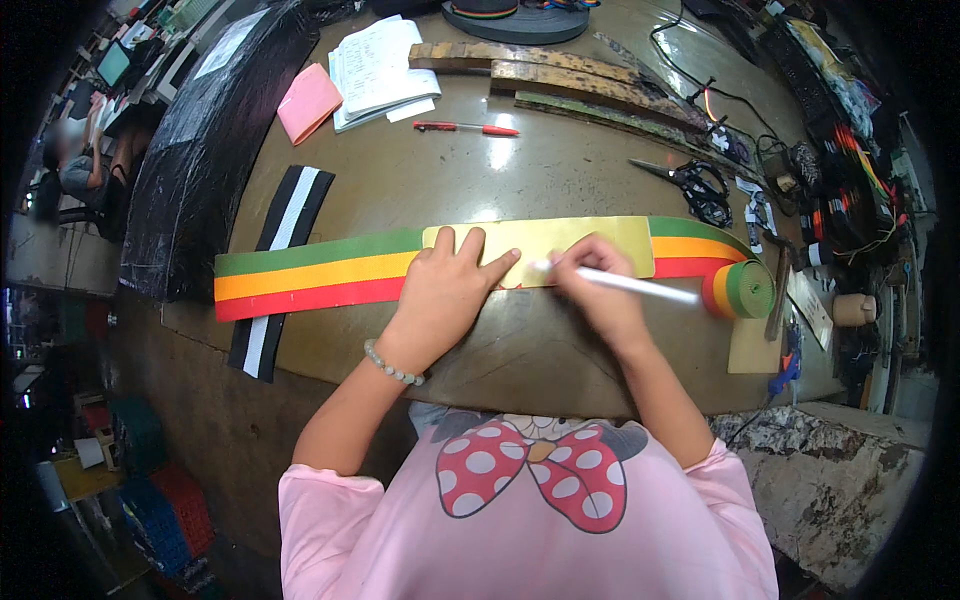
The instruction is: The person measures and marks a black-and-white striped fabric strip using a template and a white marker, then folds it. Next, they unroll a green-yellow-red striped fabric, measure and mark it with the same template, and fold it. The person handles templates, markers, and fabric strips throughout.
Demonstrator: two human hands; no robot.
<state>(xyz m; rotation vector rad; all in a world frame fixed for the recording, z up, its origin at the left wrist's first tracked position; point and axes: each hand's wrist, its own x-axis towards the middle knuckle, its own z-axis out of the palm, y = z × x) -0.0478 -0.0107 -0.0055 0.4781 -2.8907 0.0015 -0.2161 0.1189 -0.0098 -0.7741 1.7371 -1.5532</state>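
A green, yellow and red striped strap (315,275) lies across the bench, rolled into a coil at the right end, with a pale yellow card (565,232) on top of it. My left hand (450,285) lies with fingers spread, pressing on the card's left part. My right hand (600,285) grips a white pen-like stick (650,287) over the card, its tip blurred. A black-and-white strap (295,205) lies crosswise under the striped strap's left part.
Behind are a red pen (465,129), papers (375,70), a pink pad (308,105), wooden bars (560,80) and black scissors (700,190). A black-wrapped block (190,170) borders the left, tools and cables the right. Another person (85,175) sits at far left.
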